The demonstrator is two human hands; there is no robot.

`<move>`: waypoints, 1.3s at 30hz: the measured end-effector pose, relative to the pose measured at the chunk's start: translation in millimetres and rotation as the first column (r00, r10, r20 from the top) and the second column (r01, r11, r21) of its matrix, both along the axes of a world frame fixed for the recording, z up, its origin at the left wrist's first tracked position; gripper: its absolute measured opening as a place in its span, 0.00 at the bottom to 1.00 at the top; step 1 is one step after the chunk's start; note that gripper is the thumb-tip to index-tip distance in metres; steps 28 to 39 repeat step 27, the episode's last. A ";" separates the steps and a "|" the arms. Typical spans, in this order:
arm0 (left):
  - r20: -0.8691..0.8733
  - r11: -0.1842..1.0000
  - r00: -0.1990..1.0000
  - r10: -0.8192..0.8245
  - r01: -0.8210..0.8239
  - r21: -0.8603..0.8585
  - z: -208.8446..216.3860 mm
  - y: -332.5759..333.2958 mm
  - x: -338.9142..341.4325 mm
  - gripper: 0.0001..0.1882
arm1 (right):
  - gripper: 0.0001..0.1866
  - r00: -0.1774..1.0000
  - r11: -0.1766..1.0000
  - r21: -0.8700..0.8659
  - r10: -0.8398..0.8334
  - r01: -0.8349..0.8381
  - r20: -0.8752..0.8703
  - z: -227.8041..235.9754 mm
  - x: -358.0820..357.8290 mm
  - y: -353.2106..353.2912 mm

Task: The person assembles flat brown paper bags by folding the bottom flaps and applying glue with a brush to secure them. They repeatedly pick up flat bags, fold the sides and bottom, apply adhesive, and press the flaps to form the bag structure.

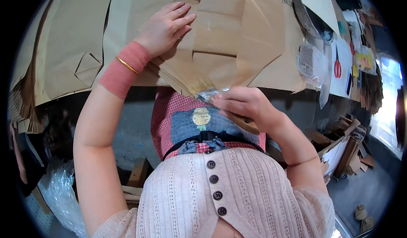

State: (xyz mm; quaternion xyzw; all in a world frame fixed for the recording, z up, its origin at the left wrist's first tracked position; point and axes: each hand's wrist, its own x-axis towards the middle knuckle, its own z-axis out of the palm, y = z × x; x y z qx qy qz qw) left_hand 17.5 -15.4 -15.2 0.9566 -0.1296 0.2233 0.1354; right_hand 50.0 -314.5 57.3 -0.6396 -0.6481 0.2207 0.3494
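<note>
My right hand [246, 104] is closed around a flat brush [242, 121] with a wooden handle. Its neck looks wrapped in clear film or tape, and the pale bristles touch the near edge of folded brown paper bags [218, 36]. The bags lie overlapped in a fanned stack, with folded bottom flaps facing up and a wet-looking shine on the middle. Further up on the left, my left hand [167, 28] rests on the paper with its fingers stretched out and nothing held. A pink band and a gold bangle are on that wrist.
At the table's right side are red-handled scissors [337, 68], a clear plastic-wrapped bundle [313, 63] and white sheets. More brown paper [68, 47] covers the left. Clear plastic film [63, 197] lies low at left; cardboard pieces [349, 147] stand at the lower right.
</note>
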 end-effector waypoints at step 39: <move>-0.141 0.997 0.989 0.035 -0.025 0.070 27.9 -9.5 -1.7 0.17 | 0.13 0.560 0.629 -0.316 -0.777 0.710 -0.286 15.7 159.0 50.3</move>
